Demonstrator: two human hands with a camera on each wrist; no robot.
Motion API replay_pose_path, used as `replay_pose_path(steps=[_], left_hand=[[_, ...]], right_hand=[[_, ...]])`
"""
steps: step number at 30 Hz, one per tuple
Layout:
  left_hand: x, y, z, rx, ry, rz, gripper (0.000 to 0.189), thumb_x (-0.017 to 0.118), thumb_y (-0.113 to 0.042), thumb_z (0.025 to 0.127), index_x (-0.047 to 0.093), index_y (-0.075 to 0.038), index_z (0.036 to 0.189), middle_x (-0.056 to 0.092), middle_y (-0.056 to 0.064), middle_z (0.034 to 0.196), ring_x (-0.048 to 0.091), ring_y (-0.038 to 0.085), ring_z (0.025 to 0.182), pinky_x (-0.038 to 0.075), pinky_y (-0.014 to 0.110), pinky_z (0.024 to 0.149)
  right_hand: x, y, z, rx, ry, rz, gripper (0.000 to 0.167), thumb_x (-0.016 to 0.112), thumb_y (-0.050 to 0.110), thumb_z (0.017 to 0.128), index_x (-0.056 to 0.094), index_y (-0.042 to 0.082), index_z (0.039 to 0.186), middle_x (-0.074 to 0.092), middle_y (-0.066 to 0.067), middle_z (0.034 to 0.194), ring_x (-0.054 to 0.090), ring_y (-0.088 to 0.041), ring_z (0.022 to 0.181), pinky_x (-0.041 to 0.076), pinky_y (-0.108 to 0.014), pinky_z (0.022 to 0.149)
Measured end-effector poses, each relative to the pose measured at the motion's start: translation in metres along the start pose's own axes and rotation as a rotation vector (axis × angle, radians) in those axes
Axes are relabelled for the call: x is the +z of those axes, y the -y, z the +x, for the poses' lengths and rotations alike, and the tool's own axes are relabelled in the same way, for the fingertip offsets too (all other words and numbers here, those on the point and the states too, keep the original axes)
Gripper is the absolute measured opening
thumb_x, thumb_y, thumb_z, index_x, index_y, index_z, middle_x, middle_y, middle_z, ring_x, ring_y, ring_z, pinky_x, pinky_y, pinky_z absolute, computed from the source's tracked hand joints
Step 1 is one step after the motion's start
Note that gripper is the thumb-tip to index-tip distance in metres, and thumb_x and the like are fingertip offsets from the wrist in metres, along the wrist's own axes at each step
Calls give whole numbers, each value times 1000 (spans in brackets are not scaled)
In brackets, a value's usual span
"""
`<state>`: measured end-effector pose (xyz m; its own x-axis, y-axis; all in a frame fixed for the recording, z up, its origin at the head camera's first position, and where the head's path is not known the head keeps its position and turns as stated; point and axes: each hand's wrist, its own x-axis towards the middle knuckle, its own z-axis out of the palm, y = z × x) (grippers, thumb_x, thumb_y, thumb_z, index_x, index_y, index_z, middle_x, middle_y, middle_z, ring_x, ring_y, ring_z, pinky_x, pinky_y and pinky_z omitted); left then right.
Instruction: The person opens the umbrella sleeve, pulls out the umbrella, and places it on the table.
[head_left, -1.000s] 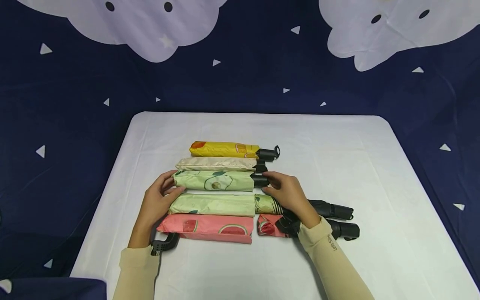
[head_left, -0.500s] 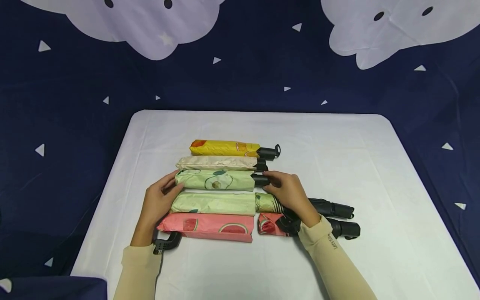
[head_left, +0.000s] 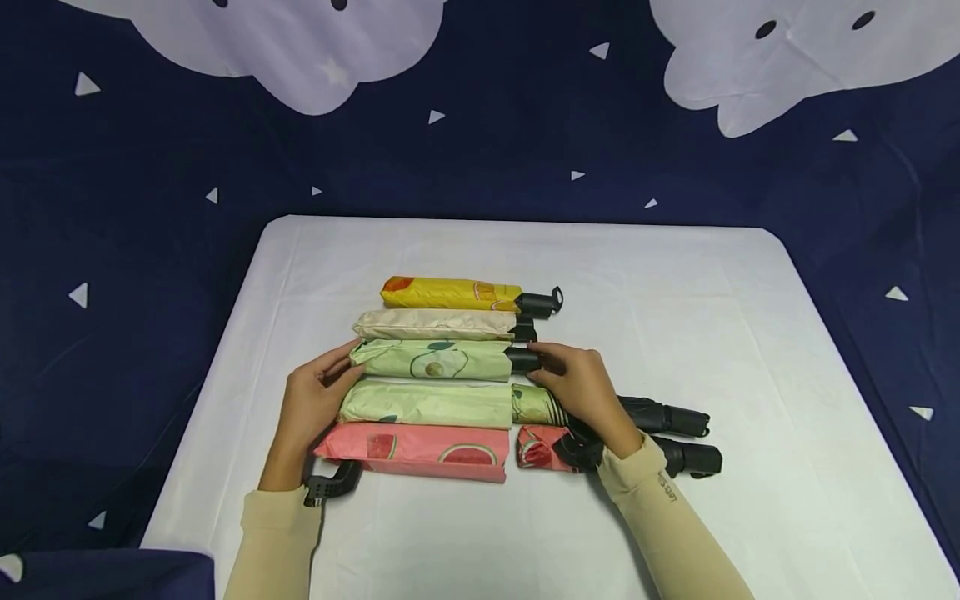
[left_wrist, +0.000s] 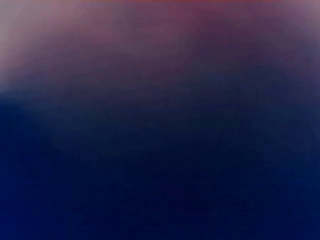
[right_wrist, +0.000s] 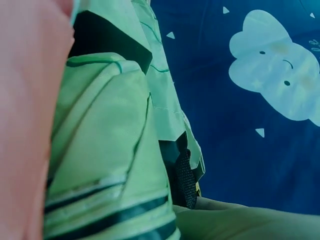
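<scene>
Several folded umbrellas in printed sleeves lie in a row on the white table. My left hand (head_left: 315,404) has its fingers and thumb at the left end of a pale green umbrella with an avocado print (head_left: 442,360). At its other end my right hand (head_left: 581,383) holds the short black handle (head_left: 522,360) between thumb and fingers. Just nearer lies another pale green umbrella (head_left: 427,404), its folded striped canopy (right_wrist: 110,145) sticking out of the sleeve under the right wrist. The left wrist view is dark and blurred.
Beyond the avocado umbrella lie a cream umbrella (head_left: 435,325) and a yellow one (head_left: 450,293). Nearest is a watermelon-print sleeve (head_left: 420,452), its umbrella (head_left: 543,447) partly out. Long black handles (head_left: 690,458) reach right under the right forearm. A dark blue cloth with clouds hangs behind the white table (head_left: 750,333).
The view has tilted slightly. Both hands keep their places at the ends of the avocado umbrella, which has hardly shifted against its neighbours.
</scene>
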<state>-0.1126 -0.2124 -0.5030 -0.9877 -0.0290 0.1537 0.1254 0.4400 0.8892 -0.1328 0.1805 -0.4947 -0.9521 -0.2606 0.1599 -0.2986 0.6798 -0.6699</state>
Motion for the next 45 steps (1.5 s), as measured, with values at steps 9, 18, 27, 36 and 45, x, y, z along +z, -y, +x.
replay_pose_path(steps=[9, 18, 27, 36, 45], left_hand=[[-11, -10, -1, 20, -34, -250, 48, 72, 3, 93, 63, -5, 140, 64, 20, 131, 65, 8, 111, 53, 18, 91], [-15, -26, -2, 193, 74, -546, 52, 68, 19, 88, 56, 10, 138, 56, 23, 138, 61, 20, 118, 54, 24, 93], [-16, -38, -4, 247, 249, -624, 50, 71, 21, 84, 55, 17, 131, 55, 22, 135, 59, 19, 117, 57, 23, 84], [-11, -43, -10, 178, 453, -624, 51, 71, 15, 88, 55, 10, 136, 70, 11, 118, 60, 7, 84, 51, 18, 68], [-6, -52, -17, 149, 488, -666, 64, 75, 16, 84, 49, 10, 143, 63, 15, 134, 66, 14, 96, 57, 22, 74]], right_hand=[[1, 2, -3, -34, -68, 62, 43, 85, 9, 86, 73, 13, 127, 76, -11, 110, 74, -22, 93, 61, -41, 78], [-17, 6, -14, 5, -154, 429, 44, 82, 3, 86, 73, 13, 128, 70, -11, 126, 72, -25, 107, 58, -27, 85], [-43, 19, -39, 45, -158, 466, 44, 86, 4, 82, 75, 13, 123, 74, -11, 115, 75, -14, 91, 60, -28, 78], [-62, 16, -66, 37, -134, 468, 40, 86, -4, 79, 75, 5, 117, 76, -10, 98, 74, -13, 83, 61, -27, 73], [-69, 14, -72, -18, -31, 550, 37, 80, -7, 84, 71, 0, 119, 74, -9, 110, 73, -15, 92, 60, -28, 77]])
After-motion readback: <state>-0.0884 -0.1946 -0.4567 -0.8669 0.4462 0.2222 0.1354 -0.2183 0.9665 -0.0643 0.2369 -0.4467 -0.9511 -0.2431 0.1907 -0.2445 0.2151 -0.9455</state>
